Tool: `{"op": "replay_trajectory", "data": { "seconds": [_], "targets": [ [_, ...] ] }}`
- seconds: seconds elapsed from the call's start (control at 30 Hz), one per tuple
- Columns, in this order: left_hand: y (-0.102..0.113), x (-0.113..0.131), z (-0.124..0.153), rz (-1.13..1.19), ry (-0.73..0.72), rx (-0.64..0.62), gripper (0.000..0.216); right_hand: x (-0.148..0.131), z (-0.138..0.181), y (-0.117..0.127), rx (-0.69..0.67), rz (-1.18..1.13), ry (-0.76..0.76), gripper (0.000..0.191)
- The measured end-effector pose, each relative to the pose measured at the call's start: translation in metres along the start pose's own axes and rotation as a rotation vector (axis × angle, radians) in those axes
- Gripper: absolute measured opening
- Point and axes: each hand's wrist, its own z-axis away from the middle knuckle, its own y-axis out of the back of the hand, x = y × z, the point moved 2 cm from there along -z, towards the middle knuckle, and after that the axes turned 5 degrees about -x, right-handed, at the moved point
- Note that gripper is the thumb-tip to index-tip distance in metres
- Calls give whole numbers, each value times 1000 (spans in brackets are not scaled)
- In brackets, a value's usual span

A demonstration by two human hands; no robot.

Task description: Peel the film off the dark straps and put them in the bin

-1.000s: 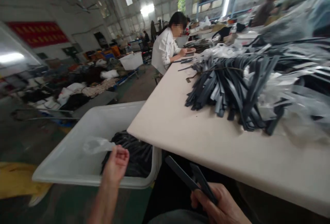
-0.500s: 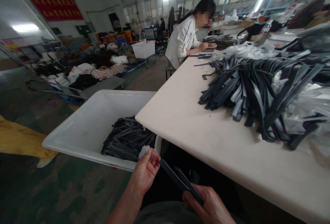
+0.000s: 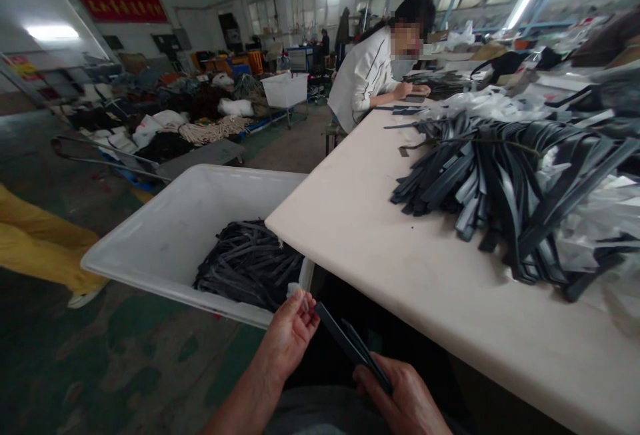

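My right hand (image 3: 403,398) grips a pair of flat black strips (image 3: 350,343) low in front of me, below the table edge. My left hand (image 3: 291,333) is at the far tip of those strips, with a small bit of clear plastic pinched at its fingertips. Just beyond my left hand stands a white plastic bin (image 3: 165,241) holding a heap of black strips (image 3: 247,263). On the cream table (image 3: 380,255) to the right lies a large pile of black strips (image 3: 505,181) mixed with clear plastic bags (image 3: 605,215).
A person in a white top (image 3: 367,75) sits at the table's far end, working on strips. Someone's yellow trouser leg (image 3: 35,248) is at the left on the green floor. Heaps of fabric, a cart (image 3: 285,88) and boxes fill the hall behind.
My left hand, which was dropping a clear plastic sleeve over the bin, has come back to the tip of the strips in my right hand. My view has swung slightly to the right.
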Motion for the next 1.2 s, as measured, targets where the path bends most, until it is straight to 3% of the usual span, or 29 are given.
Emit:
{"op": "replay_trajectory", "data": {
  "seconds": [0.6,0.77,0.87,0.97,1.1,1.2],
  "targets": [
    [-7,-10,3,49,-6,14,18,4,-1,-6,-15,48,-14,36],
    [-7,-12,1,-10,15,23,16,5,0,-2,21,-42,-5,40],
    [1,-13,3,-163,14,-32,14,0,-2,8,52,-293,-46,46],
    [8,-15,14,-486,-29,-179,12,-11,-11,16,8,-554,-36,49],
    [13,-19,32,-867,-18,-363,23,-30,-35,12,-192,-610,60,49],
    [13,-19,40,-1008,-10,-414,24,-37,-53,5,-161,-576,64,41]
  ]
}}
